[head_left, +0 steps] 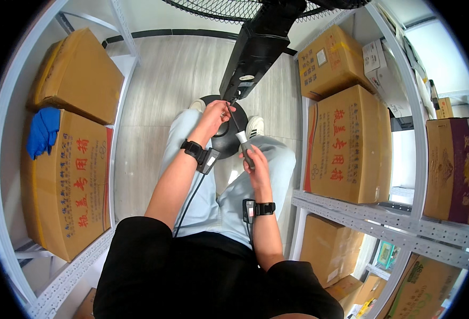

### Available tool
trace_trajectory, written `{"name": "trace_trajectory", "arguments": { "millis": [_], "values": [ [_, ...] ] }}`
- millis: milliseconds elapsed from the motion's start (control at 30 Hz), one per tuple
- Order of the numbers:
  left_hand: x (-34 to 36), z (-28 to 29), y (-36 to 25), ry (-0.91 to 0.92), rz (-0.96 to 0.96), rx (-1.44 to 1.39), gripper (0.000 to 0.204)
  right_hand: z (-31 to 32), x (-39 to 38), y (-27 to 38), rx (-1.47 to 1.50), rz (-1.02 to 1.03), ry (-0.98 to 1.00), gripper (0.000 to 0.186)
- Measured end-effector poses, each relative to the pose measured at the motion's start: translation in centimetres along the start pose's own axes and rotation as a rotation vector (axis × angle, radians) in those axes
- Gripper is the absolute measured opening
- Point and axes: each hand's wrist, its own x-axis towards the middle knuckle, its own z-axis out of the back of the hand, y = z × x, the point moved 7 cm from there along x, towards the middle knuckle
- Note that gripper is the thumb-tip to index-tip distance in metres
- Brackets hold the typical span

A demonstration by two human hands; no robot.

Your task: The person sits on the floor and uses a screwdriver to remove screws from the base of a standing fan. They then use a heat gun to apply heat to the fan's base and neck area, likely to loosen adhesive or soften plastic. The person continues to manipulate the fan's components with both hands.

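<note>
A black pedestal fan (255, 50) stands in front of me, its round base (228, 146) on the floor between my feet. In my right hand (257, 167) is a screwdriver (241, 136) with a grey and white handle; the fingers wrap round that handle. The screwdriver's shaft slants up and left toward the lower end of the fan's black housing. My left hand (214, 118) is closed at that lower end, fingertips pinched beside the screwdriver's tip. Whatever the left fingers hold is too small to make out.
Metal shelving with large cardboard boxes stands on both sides, one box at the left (69, 181) and one at the right (346, 143). A blue cloth (44, 132) lies on the left boxes. Black cables (189, 204) run from the devices strapped to my wrists.
</note>
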Motion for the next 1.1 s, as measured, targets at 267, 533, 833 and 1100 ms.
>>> {"name": "trace_trajectory", "arguments": {
  "millis": [267,533,833,1100],
  "values": [
    [-0.1,-0.5,0.1,0.085,0.032,0.062,0.012,0.6,-0.2,0.2,0.005,0.0,-0.035,0.034],
    [-0.7,-0.8,-0.3,0.032,0.005,0.227,0.03,0.8,-0.2,0.0,0.025,-0.001,-0.024,0.034],
    [-0.4,-0.3,-0.5,-0.08,-0.028,0.246,0.036,0.6,-0.3,0.0,0.01,-0.012,-0.017,0.034],
    [0.0,0.0,-0.2,-0.003,-0.059,0.107,0.032,0.7,-0.3,-0.3,-0.033,-0.041,-0.026,0.035]
  ]
}}
